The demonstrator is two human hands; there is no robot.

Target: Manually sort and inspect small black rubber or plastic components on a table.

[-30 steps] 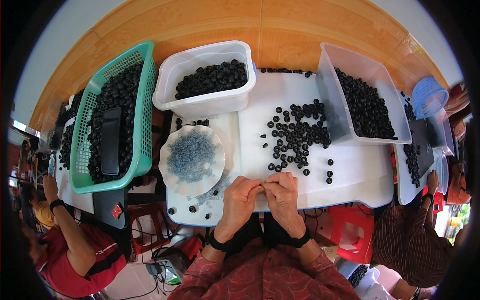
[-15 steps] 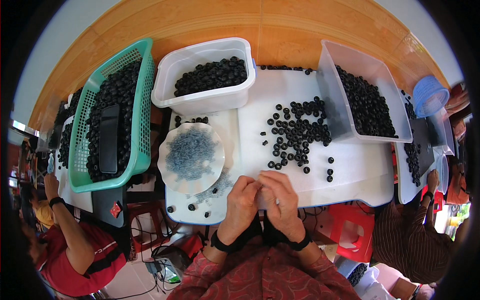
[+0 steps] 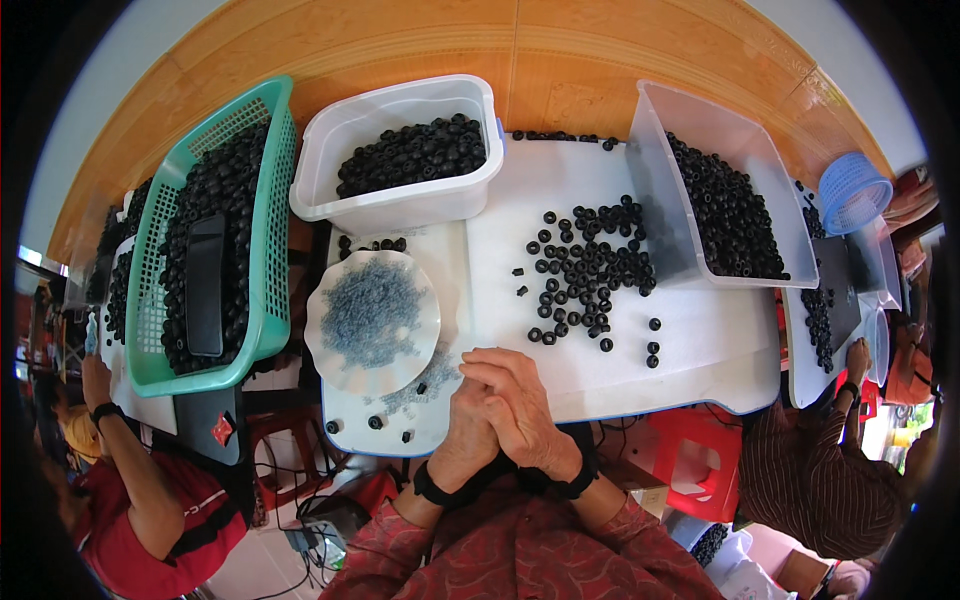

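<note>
Over the front edge of the white table (image 3: 690,370), my two hands are pressed together. My right hand (image 3: 522,412) is closed, its bent fingers lapping over my left hand (image 3: 465,428). The left is closed too, its fingertips mostly hidden under the right. Whatever lies between them, if anything, cannot be seen. Left of them is a white scalloped plate (image 3: 428,345) with a pile of small translucent grey-blue ring-like pieces (image 3: 370,312); some are spilled beside it. A scattered group of black ring-shaped pieces (image 3: 590,265) lies on the table beyond my hands.
Black pieces fill a green basket (image 3: 270,250) with a dark phone (image 3: 206,285) on top, a white tub (image 3: 400,200) and a clear bin (image 3: 670,240). Red stools (image 3: 695,460) stand below the table. People work at left (image 3: 150,500) and right (image 3: 830,480).
My hands have shifted slightly left and closed together, the right fingers now folding over the left hand. Before, their fingertips met in front of me. The whole view has shifted a little.
</note>
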